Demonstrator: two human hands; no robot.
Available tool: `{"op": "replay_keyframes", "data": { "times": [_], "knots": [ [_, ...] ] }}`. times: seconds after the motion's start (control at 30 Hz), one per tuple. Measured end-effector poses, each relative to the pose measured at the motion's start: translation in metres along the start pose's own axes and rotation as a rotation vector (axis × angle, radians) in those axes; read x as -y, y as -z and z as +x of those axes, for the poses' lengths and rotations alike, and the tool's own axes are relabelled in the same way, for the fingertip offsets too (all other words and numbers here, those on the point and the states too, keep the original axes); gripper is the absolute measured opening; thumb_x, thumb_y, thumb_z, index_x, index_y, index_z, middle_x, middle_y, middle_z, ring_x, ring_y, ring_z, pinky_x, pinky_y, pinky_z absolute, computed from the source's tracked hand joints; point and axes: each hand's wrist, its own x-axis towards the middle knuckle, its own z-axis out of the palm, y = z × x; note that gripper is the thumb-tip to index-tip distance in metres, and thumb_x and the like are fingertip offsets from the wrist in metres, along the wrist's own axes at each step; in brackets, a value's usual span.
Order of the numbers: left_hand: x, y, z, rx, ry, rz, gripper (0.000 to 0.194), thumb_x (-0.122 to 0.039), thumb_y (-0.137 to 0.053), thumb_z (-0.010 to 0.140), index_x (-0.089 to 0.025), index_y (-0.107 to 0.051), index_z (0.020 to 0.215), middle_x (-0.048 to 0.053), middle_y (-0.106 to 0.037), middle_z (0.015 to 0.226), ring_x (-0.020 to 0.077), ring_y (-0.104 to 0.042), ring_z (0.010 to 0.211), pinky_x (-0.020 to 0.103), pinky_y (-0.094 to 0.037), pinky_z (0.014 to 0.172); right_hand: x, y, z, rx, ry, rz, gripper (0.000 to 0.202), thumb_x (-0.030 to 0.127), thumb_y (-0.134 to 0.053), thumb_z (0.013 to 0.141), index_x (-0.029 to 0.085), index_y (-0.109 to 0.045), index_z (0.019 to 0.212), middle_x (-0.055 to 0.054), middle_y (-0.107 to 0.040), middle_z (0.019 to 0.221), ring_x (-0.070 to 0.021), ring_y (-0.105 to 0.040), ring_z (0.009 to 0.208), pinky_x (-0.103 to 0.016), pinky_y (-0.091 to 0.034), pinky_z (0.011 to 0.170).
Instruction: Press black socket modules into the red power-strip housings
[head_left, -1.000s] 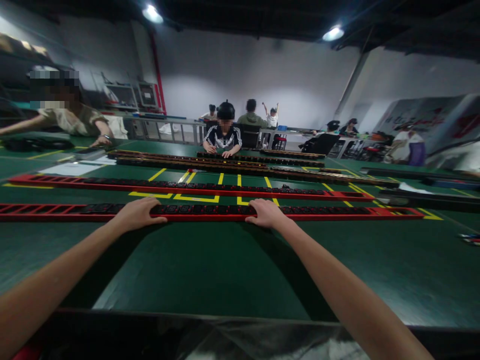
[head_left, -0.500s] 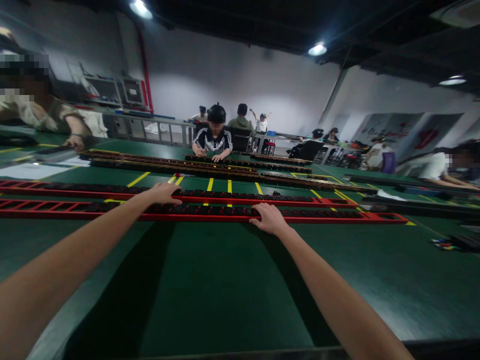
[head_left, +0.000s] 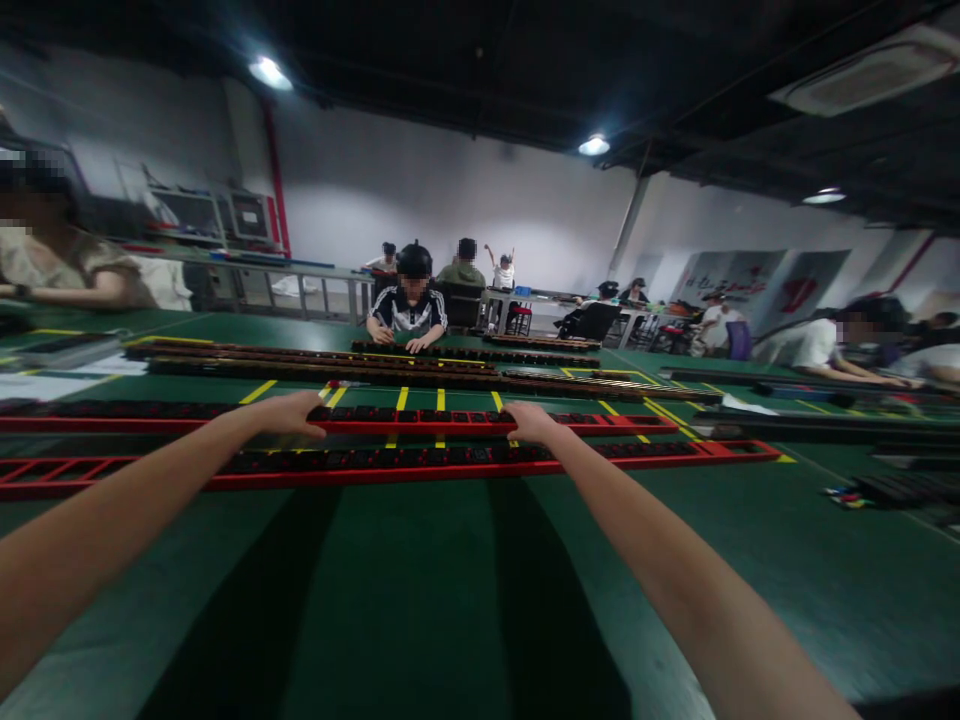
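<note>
Two long red frames lie across the table, one behind the other, both carrying rows of small black pieces. My left hand (head_left: pixel 291 413) is closed over the farther red frame (head_left: pixel 420 428), thumb on its near side. On the same frame, further right, my right hand (head_left: pixel 531 422) is also closed, its fingertips partly hidden behind the rail. Between my forearms runs the nearer red frame (head_left: pixel 420 472), which neither hand grips. Open slots show at its left end.
Long brown and black strips (head_left: pixel 322 362) lie beyond the red frames on the green table (head_left: pixel 420 600). A person (head_left: pixel 409 305) works across from me, with others at both sides. Black bars (head_left: pixel 810 428) and a dark bundle with coloured ends (head_left: pixel 847 497) lie at right.
My right hand has moved from the nearer red frame to the farther one. My left hand stays at the farther frame. The whole view has shifted slightly with my head.
</note>
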Motion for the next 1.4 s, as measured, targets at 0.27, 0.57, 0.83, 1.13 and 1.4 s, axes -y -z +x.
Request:
{"op": "replay_keyframes", "data": {
  "times": [0.27, 0.57, 0.83, 1.13, 1.4],
  "knots": [
    [0.010, 0.040, -0.039, -0.108, -0.033, 0.027, 0.065, -0.072, -0.063, 0.067, -0.020, -0.070, 0.104, 0.012, -0.073, 0.111, 0.0356, -0.067, 0.106, 0.041, -0.053, 0.092, 0.016, 0.037, -0.010, -0.043, 0.061, -0.058, 0.059, 0.024, -0.082, 0.072, 0.018, -0.063, 0.128, -0.015, -0.066, 0.130, -0.0278, -0.064, 0.116, -0.034, -0.051, 0.095],
    [-0.040, 0.079, -0.118, -0.084, -0.055, 0.119, 0.066, -0.069, -0.060, 0.075, -0.016, -0.067, 0.113, 0.015, -0.070, 0.115, 0.0316, -0.066, 0.103, 0.038, -0.051, 0.091, 0.012, 0.102, -0.101, -0.100, 0.089, -0.108, 0.063, 0.030, -0.083, 0.077, 0.015, -0.061, 0.133, -0.016, -0.064, 0.134, -0.0330, -0.060, 0.121, -0.039, -0.047, 0.100],
    [-0.101, 0.022, -0.177, 0.080, -0.124, 0.097, 0.051, -0.054, -0.063, 0.080, -0.016, -0.065, 0.115, 0.014, -0.068, 0.121, 0.0324, -0.067, 0.106, 0.039, -0.053, 0.089, 0.013, 0.026, -0.202, 0.005, 0.103, -0.035, 0.065, 0.039, -0.082, 0.078, 0.018, -0.060, 0.135, -0.016, -0.063, 0.136, -0.0345, -0.062, 0.121, -0.043, -0.050, 0.099],
    [-0.087, -0.029, -0.169, 0.142, -0.142, -0.009, 0.050, -0.057, -0.056, 0.087, -0.019, -0.064, 0.117, 0.014, -0.067, 0.124, 0.0312, -0.065, 0.112, 0.039, -0.051, 0.094, -0.004, -0.010, -0.201, 0.089, 0.122, 0.249, 0.043, 0.044, -0.061, 0.092, 0.018, -0.067, 0.127, -0.016, -0.069, 0.126, -0.0330, -0.065, 0.115, -0.045, -0.050, 0.101],
    [-0.007, -0.028, -0.103, -0.055, -0.050, 0.070, 0.075, -0.061, -0.057, 0.084, -0.006, -0.055, 0.135, 0.024, -0.057, 0.139, 0.0364, -0.053, 0.126, 0.045, -0.040, 0.108, -0.044, -0.017, -0.125, -0.024, -0.008, 0.090, 0.057, 0.038, -0.066, 0.089, 0.017, -0.057, 0.141, -0.019, -0.052, 0.151, -0.0389, -0.048, 0.139, -0.054, -0.038, 0.113]
  ]
}}
